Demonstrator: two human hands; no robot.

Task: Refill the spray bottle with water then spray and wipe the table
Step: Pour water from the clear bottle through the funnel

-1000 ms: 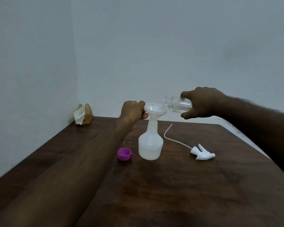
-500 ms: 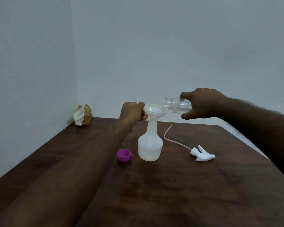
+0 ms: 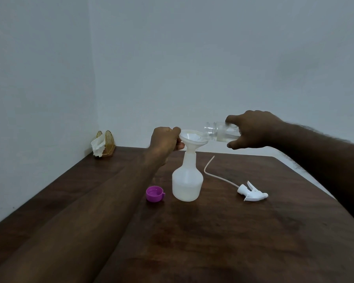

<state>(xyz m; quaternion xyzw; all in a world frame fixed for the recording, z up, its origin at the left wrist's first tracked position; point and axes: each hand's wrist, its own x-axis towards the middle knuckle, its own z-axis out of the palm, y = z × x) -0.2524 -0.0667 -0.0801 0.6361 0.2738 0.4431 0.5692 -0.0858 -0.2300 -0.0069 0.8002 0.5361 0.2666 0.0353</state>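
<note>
Both hands reach out over the dark wooden table [image 3: 213, 252], forearms stretched from the near edge. Closest on the wood lies a purple cap [image 3: 154, 193], open side up, just left of the spray bottle [image 3: 187, 180], which stands upright near the table's middle. To its right, apart from it, the white trigger sprayer head [image 3: 252, 193] lies on its side with its thin dip tube [image 3: 209, 170] curving away toward the back.

The spray bottle looks like thin, translucent white plastic, with a round belly narrowing to a long neck. A paler band low in the belly suggests it is only partly filled. I judge it light, a little squashy at the walls, and easy to tip with the white funnel [image 3: 193, 137] seated in its neck. The neck just under the funnel is the safest place to hold. The belly would serve for lifting, though a hard squeeze could push water out.

Higher up, the left hand [image 3: 166, 140] pinches the funnel's rim between thumb and fingers. The right hand [image 3: 252, 132] is wrapped round a clear water bottle [image 3: 219, 132] held nearly level, mouth at the funnel's edge. I cannot make out a stream.

Far back in the corner stands a napkin holder [image 3: 105, 142] with a crumpled white napkin.
</note>
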